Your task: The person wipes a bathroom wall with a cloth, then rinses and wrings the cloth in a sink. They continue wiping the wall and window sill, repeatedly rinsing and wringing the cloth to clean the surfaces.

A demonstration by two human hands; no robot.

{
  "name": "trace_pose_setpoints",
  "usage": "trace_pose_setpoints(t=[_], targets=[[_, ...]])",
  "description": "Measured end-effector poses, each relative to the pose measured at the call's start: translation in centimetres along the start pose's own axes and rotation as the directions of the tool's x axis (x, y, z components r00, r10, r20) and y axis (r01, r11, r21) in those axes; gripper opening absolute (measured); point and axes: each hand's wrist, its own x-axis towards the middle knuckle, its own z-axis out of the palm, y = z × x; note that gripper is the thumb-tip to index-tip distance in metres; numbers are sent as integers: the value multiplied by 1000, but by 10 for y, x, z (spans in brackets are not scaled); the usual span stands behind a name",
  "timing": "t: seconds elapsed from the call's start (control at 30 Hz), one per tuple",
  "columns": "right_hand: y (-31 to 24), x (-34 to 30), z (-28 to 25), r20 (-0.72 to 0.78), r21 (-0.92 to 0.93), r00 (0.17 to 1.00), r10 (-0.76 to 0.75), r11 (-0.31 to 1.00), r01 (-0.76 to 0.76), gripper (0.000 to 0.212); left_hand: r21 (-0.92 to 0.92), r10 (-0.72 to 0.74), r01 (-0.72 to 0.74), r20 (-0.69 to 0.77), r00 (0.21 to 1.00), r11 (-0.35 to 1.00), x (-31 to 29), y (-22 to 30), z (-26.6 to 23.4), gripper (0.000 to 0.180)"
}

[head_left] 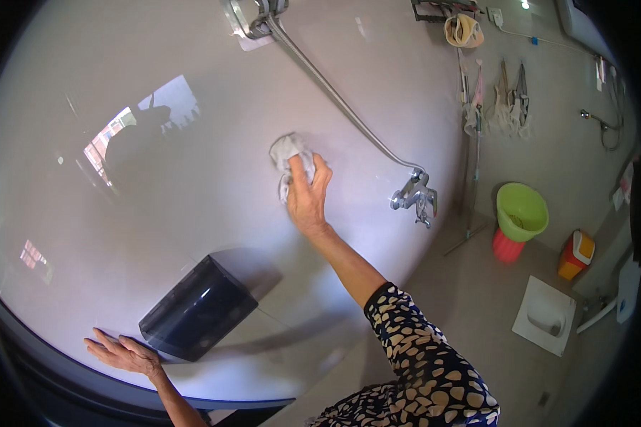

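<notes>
A crumpled whitish-grey cloth (289,148) lies pressed against the glossy pale wall (221,178) under my right hand (308,196). The fingers of that hand are bent over it, and part of the cloth shows past the fingertips and beside the palm. My left hand (124,354) is at the lower left with its fingers stretched out and nothing in them. It is beside the lower left corner of a dark, glossy wall box (199,307); whether it touches the box or the wall I cannot tell.
A chrome shower mixer (414,198) with a long pipe (335,96) is fixed right of the cloth. Farther right are a green basin (522,210) on a red bucket (507,246), an orange bin (575,255), a squat toilet (545,315) and hanging mops (509,107).
</notes>
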Motion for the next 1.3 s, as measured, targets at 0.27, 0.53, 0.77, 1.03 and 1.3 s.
trace_pose_setpoints(t=[0.27, 0.53, 0.77, 1.03, 1.3], targets=[[114, -20, -17, -109, -158, 912, 395, 899, -408, 62, 156, -168, 137, 207, 964, 978, -93, 22, -47, 67], [199, -86, -55, -190, -347, 462, 867, 381, -857, 61, -75, -225, 260, 312, 923, 963, -134, 63, -39, 87], [167, -97, -37, -293, -154, 327, 898, 294, -943, 61, -154, -286, 299, 103, 953, 942, -142, 82, -2, 99], [4, -37, -14, 12, 20, 982, 190, 982, -190, 53, -60, -141, 143, 27, 990, 988, -144, 79, 0, 95], [62, -67, -24, 43, -177, 980, 195, 967, -184, 52, -180, -246, 285, 210, 946, 942, -188, 33, 15, 98]])
